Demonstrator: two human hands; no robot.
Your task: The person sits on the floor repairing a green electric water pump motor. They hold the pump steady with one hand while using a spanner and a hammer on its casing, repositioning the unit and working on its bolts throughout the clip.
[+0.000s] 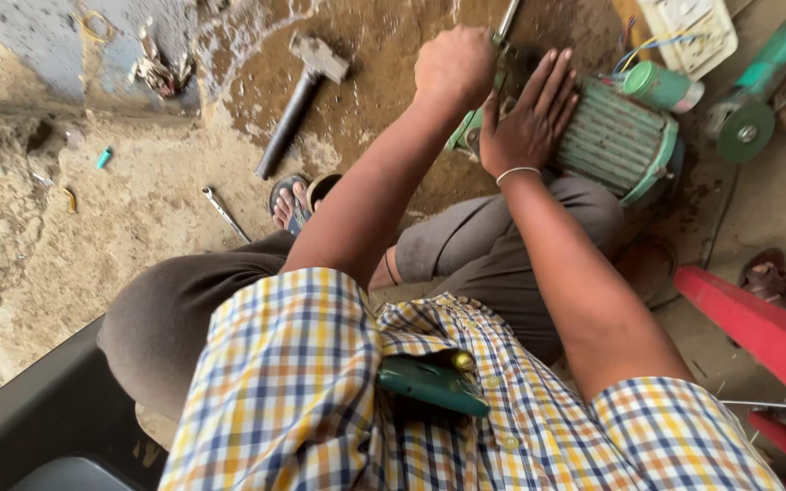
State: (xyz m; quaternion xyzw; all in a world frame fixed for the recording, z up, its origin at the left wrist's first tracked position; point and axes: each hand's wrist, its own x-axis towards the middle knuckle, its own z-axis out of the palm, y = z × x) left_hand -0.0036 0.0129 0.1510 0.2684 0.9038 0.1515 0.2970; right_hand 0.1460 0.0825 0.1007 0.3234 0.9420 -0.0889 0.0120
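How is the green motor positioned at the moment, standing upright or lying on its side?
The green motor lies on its side: its ribbed body runs level along the ground, with the right hand pressed flat on it.

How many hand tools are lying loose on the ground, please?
2: a hammer upper centre, and a spanner near the sandalled foot. Others may be hidden.

We stretch both arms forward, our left hand [454,64] closed in a fist, our right hand [528,118] spread flat.
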